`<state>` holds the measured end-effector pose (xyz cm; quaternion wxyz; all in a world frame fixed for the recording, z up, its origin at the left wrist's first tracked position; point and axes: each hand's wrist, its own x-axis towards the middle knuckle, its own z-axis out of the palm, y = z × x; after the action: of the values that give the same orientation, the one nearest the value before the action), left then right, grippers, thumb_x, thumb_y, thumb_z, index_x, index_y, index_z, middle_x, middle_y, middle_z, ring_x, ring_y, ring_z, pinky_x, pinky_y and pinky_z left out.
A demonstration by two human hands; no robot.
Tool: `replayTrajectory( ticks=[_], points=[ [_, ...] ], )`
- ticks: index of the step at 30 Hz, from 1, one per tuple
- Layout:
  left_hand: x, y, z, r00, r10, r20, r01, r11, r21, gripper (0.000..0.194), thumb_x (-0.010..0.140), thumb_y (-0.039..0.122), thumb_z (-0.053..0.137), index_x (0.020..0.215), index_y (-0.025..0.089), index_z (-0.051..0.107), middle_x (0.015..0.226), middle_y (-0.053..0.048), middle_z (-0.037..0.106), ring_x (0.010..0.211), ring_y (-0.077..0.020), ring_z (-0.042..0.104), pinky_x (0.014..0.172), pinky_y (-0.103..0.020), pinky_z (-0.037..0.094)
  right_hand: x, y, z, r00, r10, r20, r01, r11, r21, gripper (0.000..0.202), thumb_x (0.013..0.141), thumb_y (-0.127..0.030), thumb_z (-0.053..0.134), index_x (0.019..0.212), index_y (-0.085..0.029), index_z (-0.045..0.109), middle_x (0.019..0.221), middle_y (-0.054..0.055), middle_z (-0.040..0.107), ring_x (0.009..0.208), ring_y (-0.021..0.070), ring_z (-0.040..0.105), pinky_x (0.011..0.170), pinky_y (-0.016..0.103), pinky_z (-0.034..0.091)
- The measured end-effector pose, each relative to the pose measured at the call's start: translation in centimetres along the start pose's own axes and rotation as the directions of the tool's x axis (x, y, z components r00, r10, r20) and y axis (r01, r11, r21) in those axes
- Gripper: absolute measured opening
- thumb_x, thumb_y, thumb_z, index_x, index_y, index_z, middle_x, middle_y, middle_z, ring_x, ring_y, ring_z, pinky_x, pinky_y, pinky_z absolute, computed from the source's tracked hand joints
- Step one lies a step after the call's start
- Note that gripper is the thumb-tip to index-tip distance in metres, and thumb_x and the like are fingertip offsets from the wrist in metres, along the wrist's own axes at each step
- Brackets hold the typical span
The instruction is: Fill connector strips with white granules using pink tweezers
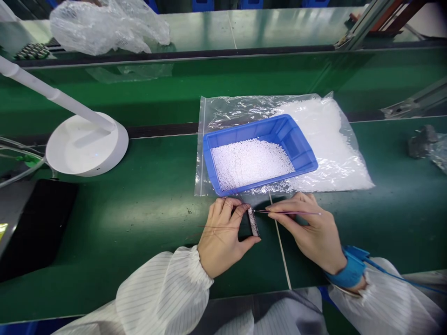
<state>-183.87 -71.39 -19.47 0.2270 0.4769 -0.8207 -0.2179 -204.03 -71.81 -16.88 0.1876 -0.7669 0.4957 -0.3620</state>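
A small dark strip-shaped piece with a pale speckled face (253, 222) lies on the green table, held between the thumb and fingers of my left hand (223, 235). Thin reddish wires cross the back of that hand. My right hand (310, 228) pinches a slim pinkish tool (293, 212), its tip at the upper end of the small piece. Just beyond both hands, a blue bin (303, 158) holds many tiny white beads (251, 163). The bin rests on a clear bag of white beads (331, 144).
A white round lamp base (87, 149) with its slanted arm stands left, near a black flat object (38, 223). Crumpled clear plastic (108, 28) lies on the back ledge. A blue wrist strap (351, 267) with a cord is on my right wrist.
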Motion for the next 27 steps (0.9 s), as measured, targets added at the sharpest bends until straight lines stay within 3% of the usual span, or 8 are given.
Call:
replayTrajectory(
  ticks=[27],
  points=[
    [-0.01, -0.02, 0.09, 1.0, -0.001, 0.0, 0.001, 1.0, 0.003, 0.067, 0.068, 0.034, 0.085, 0.122, 0.018, 0.048, 0.111, -0.009, 0.051, 0.104, -0.0263, 0.046, 0.088, -0.044, 0.047, -0.09, 0.28, -0.02, 0.999, -0.038, 0.022, 0.038, 0.999, -0.009, 0.017, 0.084, -0.015, 0.069, 0.098, -0.024, 0.064, 0.091, -0.003, 0.073, 0.074, 0.0138, 0.055, 0.065, 0.034, 0.041]
  ],
)
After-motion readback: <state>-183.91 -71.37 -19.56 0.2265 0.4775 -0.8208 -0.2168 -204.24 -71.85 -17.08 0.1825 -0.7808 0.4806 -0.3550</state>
